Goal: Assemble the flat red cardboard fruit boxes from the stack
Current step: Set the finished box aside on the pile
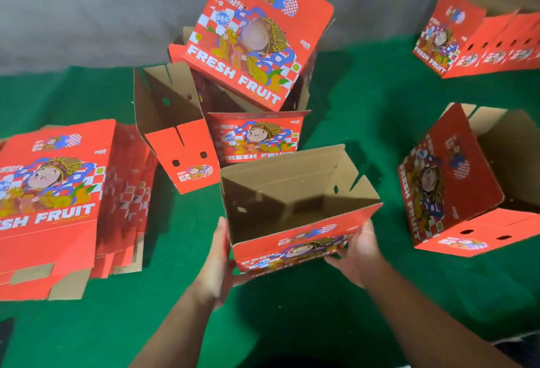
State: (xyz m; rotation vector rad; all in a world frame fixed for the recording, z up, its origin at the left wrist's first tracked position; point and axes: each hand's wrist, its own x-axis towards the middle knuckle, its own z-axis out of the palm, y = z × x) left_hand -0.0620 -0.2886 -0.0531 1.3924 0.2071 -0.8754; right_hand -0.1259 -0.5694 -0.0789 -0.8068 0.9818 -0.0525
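Note:
An opened red fruit box (295,207) with a brown inside hangs above the green floor, its mouth facing up. My left hand (220,256) holds its left near corner, palm against the side and fingers under the bottom. My right hand (358,246) grips the right near corner, fingers curled onto the printed front. A stack of flat red boxes (58,201) lies at the left, printed "FRESH FRUIT".
Assembled boxes are piled behind the held one (251,54), one open box (172,122) tipped at their left. Another open box (455,180) lies on its side at the right, more at the far right (473,37). Green floor cloth (321,323) and a grey wall (87,8) surround them.

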